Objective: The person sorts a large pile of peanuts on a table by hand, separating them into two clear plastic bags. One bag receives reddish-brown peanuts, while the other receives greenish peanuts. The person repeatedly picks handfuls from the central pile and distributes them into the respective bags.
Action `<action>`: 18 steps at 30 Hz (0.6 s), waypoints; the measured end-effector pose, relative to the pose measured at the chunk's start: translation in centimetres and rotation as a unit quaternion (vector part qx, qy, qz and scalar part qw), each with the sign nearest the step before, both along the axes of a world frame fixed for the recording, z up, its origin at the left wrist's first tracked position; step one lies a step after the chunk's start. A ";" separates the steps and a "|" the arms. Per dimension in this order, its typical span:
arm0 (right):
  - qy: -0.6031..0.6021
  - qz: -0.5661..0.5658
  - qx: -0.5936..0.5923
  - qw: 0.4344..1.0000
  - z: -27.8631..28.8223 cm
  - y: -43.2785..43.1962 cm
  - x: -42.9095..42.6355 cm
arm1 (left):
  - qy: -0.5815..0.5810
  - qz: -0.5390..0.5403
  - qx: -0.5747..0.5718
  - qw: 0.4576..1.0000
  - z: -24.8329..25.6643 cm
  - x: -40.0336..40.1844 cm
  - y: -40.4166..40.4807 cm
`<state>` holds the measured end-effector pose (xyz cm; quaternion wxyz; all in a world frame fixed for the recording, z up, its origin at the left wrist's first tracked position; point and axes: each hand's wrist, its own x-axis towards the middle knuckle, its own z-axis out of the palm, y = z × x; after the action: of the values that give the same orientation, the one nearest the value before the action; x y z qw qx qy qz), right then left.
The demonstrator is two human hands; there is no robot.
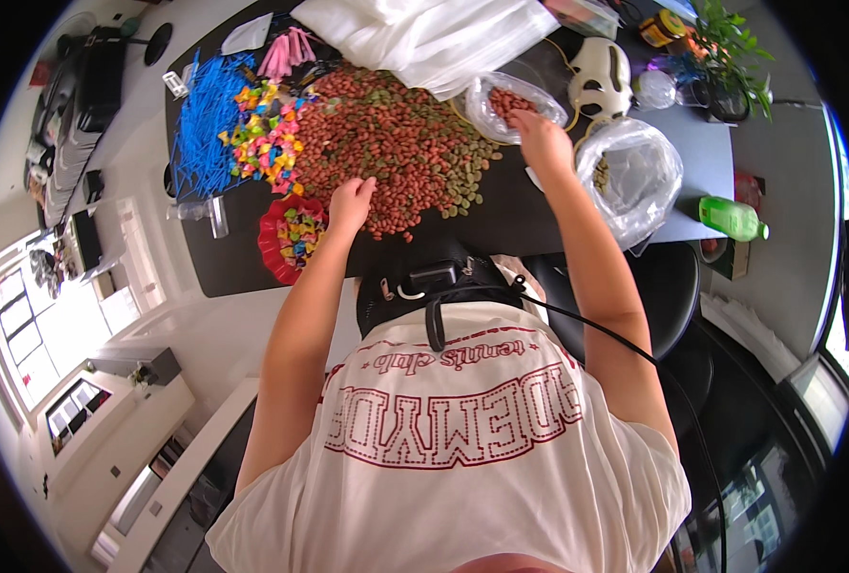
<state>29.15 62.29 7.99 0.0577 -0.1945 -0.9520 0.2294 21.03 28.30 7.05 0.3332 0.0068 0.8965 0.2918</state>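
A wide heap of reddish nuts or beans (374, 136) mixed with flat green beans (465, 190) covers the middle of the dark table (521, 215). My left hand (351, 206) is at the heap's near left edge, thumb and fingertips close together over the red ones. Whether anything is pinched there is too small to tell. Farther right, my right hand (544, 143) reaches to the mouth of a clear plastic bag (481, 118) that has red pieces (510, 102) inside; its fingertips are partly hidden. A second clear bag (639, 179), with green beans (601, 174) in it, stands beside my right forearm.
Left of the heap lie wrapped candies (270, 136) and blue sticks (209, 129). A red scalloped bowl (268, 240) of candies sits by my left wrist. White plastic sheeting (431, 36), a white mask-like object (601, 77), a potted plant (732, 64) and a green bottle (732, 218) surround the work.
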 end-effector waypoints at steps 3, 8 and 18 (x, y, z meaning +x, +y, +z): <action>-0.006 0.024 0.033 0.999 -1.0 1.1 -0.2 | 0.075 0.044 0.015 0.996 -2.5 0.6 -3.7; -0.119 0.022 0.042 0.992 -1.1 1.0 -0.2 | 0.132 -0.034 -0.026 0.990 -3.7 0.7 -4.4; -0.130 0.002 0.048 0.990 -1.2 1.1 0.4 | 0.060 -0.095 -0.165 0.980 -1.8 -0.1 0.4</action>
<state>29.51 63.44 6.82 -0.0575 -0.2182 -0.9616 0.1565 20.91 28.66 5.28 0.3014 0.0545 0.9460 0.1060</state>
